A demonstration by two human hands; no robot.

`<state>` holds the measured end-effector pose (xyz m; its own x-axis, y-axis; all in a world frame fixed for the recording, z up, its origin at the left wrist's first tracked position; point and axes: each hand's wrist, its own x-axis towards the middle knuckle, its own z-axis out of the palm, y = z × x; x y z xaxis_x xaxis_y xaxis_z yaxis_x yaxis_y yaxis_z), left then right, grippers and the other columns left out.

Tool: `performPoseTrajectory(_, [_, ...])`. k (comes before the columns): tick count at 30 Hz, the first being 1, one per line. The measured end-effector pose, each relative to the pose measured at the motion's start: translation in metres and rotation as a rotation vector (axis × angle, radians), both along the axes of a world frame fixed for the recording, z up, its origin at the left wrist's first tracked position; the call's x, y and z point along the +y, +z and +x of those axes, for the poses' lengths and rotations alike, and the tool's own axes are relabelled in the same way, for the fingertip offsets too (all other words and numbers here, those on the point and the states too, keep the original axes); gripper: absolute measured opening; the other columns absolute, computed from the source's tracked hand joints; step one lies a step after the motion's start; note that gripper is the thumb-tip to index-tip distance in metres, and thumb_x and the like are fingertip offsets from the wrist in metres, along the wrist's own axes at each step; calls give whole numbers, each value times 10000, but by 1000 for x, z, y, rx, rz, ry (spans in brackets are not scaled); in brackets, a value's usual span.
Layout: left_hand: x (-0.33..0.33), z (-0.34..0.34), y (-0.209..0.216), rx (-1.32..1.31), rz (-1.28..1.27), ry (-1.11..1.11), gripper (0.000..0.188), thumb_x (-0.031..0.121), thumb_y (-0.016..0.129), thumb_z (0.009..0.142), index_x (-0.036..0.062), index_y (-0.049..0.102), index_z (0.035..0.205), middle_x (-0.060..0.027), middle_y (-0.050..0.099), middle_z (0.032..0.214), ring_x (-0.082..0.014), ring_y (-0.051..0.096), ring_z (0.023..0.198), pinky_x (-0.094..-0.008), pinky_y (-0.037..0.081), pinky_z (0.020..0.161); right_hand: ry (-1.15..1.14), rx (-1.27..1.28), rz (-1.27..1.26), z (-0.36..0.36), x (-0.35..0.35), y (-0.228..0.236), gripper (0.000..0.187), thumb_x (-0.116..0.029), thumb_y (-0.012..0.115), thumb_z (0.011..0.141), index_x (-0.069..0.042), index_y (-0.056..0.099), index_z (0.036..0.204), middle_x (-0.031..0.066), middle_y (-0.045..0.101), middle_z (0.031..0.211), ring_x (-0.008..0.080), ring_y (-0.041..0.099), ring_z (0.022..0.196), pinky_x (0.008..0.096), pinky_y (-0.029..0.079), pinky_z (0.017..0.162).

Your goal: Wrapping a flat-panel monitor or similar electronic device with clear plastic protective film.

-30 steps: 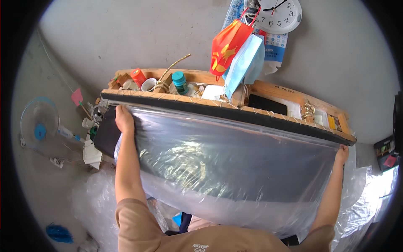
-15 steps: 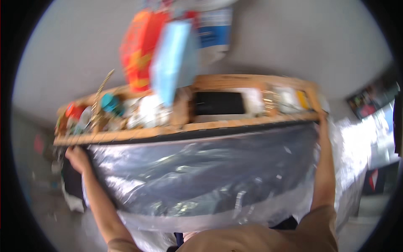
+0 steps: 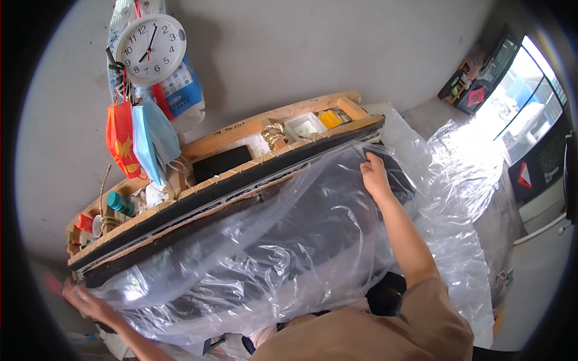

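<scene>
A large clear plastic sheet (image 3: 259, 259) spreads over a dark surface below a long wooden tray-like frame (image 3: 241, 124). My right hand (image 3: 374, 175) is closed in a pinch on the sheet's upper right part, short of the frame's right end. At the lower left, my left hand (image 3: 87, 302) is closed at the sheet's other corner, just below the frame's left end; its fingers are slightly blurred. Between the sheet and the frame runs an uncovered dark strip (image 3: 198, 210). My lap beneath the sheet is mostly hidden.
Inside the frame lie a black flat rectangular object (image 3: 221, 164), a gold cord bundle (image 3: 274, 135), a teal-capped bottle (image 3: 120, 204) and a red-capped one (image 3: 84, 222). A clock (image 3: 150, 49) and face masks (image 3: 153, 135) hang above. More crumpled plastic (image 3: 448, 240) drapes at right.
The view has tilted and shifted. Both hands have drawn back from the wooden frame, and the sheet's upper edge has come down with them, baring the dark strip.
</scene>
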<state>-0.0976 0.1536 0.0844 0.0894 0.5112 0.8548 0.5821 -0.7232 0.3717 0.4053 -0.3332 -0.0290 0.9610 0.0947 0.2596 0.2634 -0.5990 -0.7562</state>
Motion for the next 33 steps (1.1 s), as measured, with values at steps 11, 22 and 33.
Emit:
performPoseTrajectory(11, [-78, -120, -90, 1272, -434, 337, 129, 159, 516, 824, 58, 546, 750, -116, 587, 764, -306, 582, 745, -411, 449, 623, 488, 1202, 923, -199, 33, 24, 64, -59, 582, 813, -24, 594, 866, -27, 465, 618, 25, 358, 493, 180, 269, 427])
performPoseTrajectory(22, [-308, 276, -83, 373, -1538, -1714, 298, 242, 573, 864, 17, 557, 1058, -85, 633, 974, -161, 573, 923, -266, 444, 805, 753, 806, 1066, -208, 5, 41, 548, -5, 498, 718, 5, 408, 1258, 53, 492, 751, 110, 463, 635, 205, 360, 557])
performPoseTrajectory(33, [-74, 56, -144, -392, -790, -131, 300, 270, 458, 905, -13, 556, 927, -96, 569, 889, -193, 543, 816, -309, 433, 763, 873, -589, -433, -121, -43, 65, 159, -263, 629, 720, -126, 589, 788, 45, 553, 728, 209, 545, 754, 405, 404, 765])
